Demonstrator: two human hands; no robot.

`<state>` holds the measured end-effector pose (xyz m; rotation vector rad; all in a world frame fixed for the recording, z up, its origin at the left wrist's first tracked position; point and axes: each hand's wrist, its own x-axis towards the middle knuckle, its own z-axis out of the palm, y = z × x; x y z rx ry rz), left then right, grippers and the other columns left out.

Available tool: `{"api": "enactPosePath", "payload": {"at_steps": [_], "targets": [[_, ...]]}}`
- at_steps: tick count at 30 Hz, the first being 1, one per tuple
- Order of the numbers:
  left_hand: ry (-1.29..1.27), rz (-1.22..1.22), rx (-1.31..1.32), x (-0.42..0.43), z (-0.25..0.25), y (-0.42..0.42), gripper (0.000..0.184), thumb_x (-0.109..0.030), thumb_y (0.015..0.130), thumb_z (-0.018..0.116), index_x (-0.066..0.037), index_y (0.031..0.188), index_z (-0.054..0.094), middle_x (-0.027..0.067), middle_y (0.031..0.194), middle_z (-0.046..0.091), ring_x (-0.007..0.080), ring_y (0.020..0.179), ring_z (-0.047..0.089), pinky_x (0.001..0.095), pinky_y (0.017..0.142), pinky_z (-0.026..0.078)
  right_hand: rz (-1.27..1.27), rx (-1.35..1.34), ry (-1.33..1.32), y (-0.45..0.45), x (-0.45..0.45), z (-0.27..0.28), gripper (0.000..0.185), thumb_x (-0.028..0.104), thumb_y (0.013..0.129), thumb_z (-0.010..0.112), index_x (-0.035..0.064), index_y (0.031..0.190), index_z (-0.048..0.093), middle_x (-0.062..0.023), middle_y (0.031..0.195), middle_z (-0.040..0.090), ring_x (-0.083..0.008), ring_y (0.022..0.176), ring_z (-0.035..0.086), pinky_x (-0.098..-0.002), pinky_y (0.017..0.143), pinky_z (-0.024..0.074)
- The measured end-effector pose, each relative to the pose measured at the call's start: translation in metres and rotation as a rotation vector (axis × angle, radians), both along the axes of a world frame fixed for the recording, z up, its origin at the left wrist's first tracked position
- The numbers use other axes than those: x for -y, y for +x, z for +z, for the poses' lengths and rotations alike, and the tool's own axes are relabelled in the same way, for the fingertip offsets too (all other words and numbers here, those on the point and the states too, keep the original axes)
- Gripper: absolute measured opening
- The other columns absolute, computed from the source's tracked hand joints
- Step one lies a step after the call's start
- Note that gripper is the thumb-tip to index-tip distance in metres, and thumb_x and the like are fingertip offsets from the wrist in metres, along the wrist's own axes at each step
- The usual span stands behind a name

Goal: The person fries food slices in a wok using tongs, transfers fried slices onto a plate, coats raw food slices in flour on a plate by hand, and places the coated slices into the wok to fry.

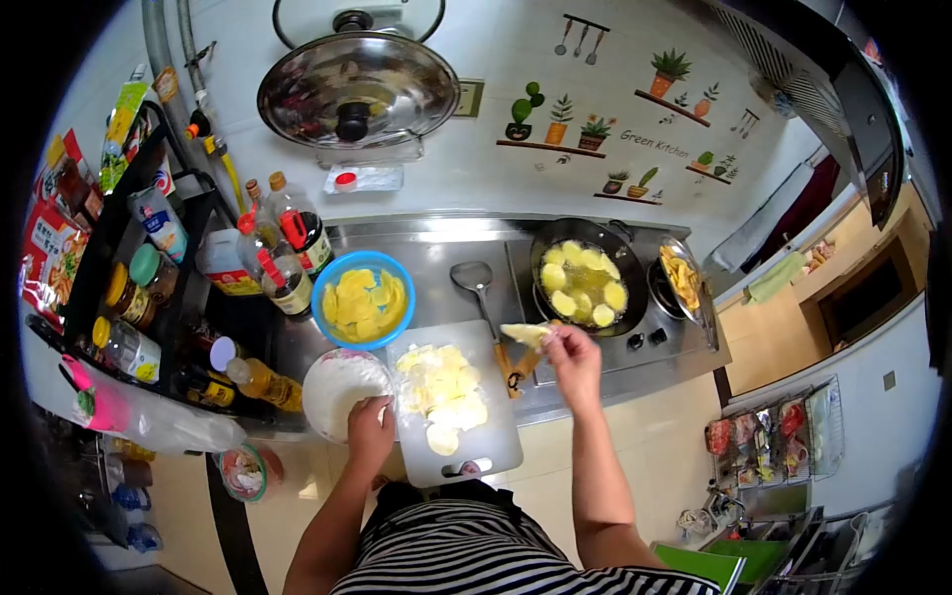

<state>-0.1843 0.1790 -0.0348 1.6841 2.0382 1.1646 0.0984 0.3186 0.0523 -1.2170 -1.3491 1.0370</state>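
My right hand (573, 365) pinches a pale, thin food slice (526, 333), held above the counter just left of the wok. In the black wok (621, 319), several round yellow slices (578, 281) lie in bubbling oil. My left hand (370, 431) has its fingers curled over the near right rim of a white bowl (332, 392) holding something pale. Between my hands, many pale slices (436, 387) are heaped on a white cutting board (494, 446). Behind the bowl stands a blue basin (319, 302) with yellow slices in it.
A spatula (472, 278) lies between board and wok, its wooden handle towards me. Right of the wok, a plate of golden fried pieces (680, 278) rests by the second burner. Sauce bottles (288, 283) and a black rack (198, 258) crowd the left. A lid (359, 89) hangs above.
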Motion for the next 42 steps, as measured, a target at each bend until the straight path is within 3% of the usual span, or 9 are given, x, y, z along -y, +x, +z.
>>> {"api": "enactPosePath", "payload": {"at_steps": [5, 7, 10, 14, 21, 26, 32, 38, 42], "targets": [[-0.015, 0.035, -0.047, 0.002, -0.007, 0.004, 0.016, -0.004, 0.075, 0.058, -0.003, 0.089, 0.063, 0.0148, 0.087, 0.063, 0.0321, 0.084, 0.056, 0.0401, 0.077, 0.044, -0.257, 0.607, 0.124, 0.057, -0.074, 0.009, 0.014, 0.007, 0.080, 0.062, -0.0020, 0.091, 0.063, -0.0153, 0.073, 0.065, -0.0205, 0.066, 0.063, -0.0307, 0.064, 0.0484], [-0.011, 0.037, -0.041, 0.005, -0.008, 0.005, 0.016, -0.005, 0.075, 0.058, -0.002, 0.089, 0.063, 0.0151, 0.086, 0.063, 0.0324, 0.083, 0.057, 0.0403, 0.077, 0.044, -0.262, 0.736, 0.094, 0.076, -0.111, -0.008, 0.018, 0.007, 0.080, 0.062, -0.0030, 0.094, 0.064, -0.0154, 0.079, 0.066, -0.0191, 0.073, 0.065, -0.0291, 0.066, 0.0490], [-0.036, 0.039, -0.035, 0.008, -0.004, 0.006, 0.016, -0.005, 0.075, 0.058, -0.002, 0.089, 0.063, 0.0156, 0.086, 0.063, 0.0328, 0.083, 0.057, 0.0405, 0.077, 0.044, -0.209, 0.990, 0.102, 0.089, -0.150, -0.027, 0.021, 0.007, 0.079, 0.056, 0.0003, 0.097, 0.064, -0.0210, 0.085, 0.063, -0.0330, 0.084, 0.063, -0.0370, 0.073, 0.0495], [-0.044, 0.018, -0.045, 0.011, 0.002, 0.002, 0.016, -0.005, 0.075, 0.058, -0.002, 0.090, 0.063, 0.0154, 0.086, 0.063, 0.0330, 0.083, 0.057, 0.0403, 0.077, 0.044, -0.348, 0.743, 0.427, 0.112, -0.153, -0.013, 0.021, 0.005, 0.079, 0.054, 0.0019, 0.098, 0.064, -0.0227, 0.090, 0.062, -0.0365, 0.081, 0.061, -0.0388, 0.071, 0.0480], [-0.042, -0.026, -0.005, 0.006, 0.002, 0.001, 0.016, -0.005, 0.076, 0.057, -0.002, 0.090, 0.063, 0.0158, 0.087, 0.063, 0.0328, 0.085, 0.056, 0.0398, 0.078, 0.044, -0.550, 0.442, 0.495, 0.123, -0.019, 0.061, 0.012, 0.002, 0.086, 0.055, -0.0024, 0.096, 0.061, -0.0100, 0.089, 0.064, -0.0122, 0.077, 0.060, -0.0248, 0.070, 0.0488], [-0.050, -0.106, -0.041, 0.001, 0.006, 0.002, 0.018, -0.005, 0.076, 0.057, -0.002, 0.092, 0.063, 0.0158, 0.088, 0.062, 0.0332, 0.085, 0.056, 0.0402, 0.079, 0.043, -0.277, 0.059, 0.364, 0.056, 0.067, 0.033, 0.012, -0.001, 0.087, 0.052, -0.0020, 0.095, 0.061, -0.0090, 0.084, 0.062, -0.0133, 0.073, 0.060, -0.0246, 0.064, 0.0498], [-0.031, -0.102, -0.026, 0.007, 0.008, -0.003, 0.018, -0.006, 0.076, 0.056, -0.002, 0.092, 0.063, 0.0159, 0.087, 0.061, 0.0334, 0.084, 0.056, 0.0400, 0.078, 0.043, 0.150, 0.380, 0.034, -0.039, 0.107, -0.031, 0.013, 0.002, 0.081, 0.057, -0.0009, 0.093, 0.062, -0.0159, 0.083, 0.064, -0.0256, 0.069, 0.064, -0.0308, 0.064, 0.0509], [-0.053, -0.089, -0.042, 0.022, 0.005, -0.017, 0.017, -0.006, 0.075, 0.057, -0.003, 0.091, 0.063, 0.0156, 0.088, 0.062, 0.0335, 0.083, 0.055, 0.0402, 0.078, 0.043, 0.213, 0.622, 0.146, -0.087, 0.060, -0.106, 0.016, 0.004, 0.076, 0.058, -0.0005, 0.091, 0.063, -0.0231, 0.085, 0.061, -0.0387, 0.077, 0.059, -0.0396, 0.070, 0.0491], [-0.063, -0.060, -0.036, 0.032, 0.001, -0.025, 0.018, -0.007, 0.076, 0.057, -0.003, 0.093, 0.063, 0.0151, 0.089, 0.062, 0.0337, 0.086, 0.055, 0.0398, 0.079, 0.043, 0.207, 0.876, 0.116, -0.106, 0.022, -0.125, 0.018, 0.009, 0.076, 0.058, 0.0002, 0.092, 0.063, -0.0232, 0.091, 0.060, -0.0375, 0.085, 0.058, -0.0416, 0.075, 0.0474]]}}
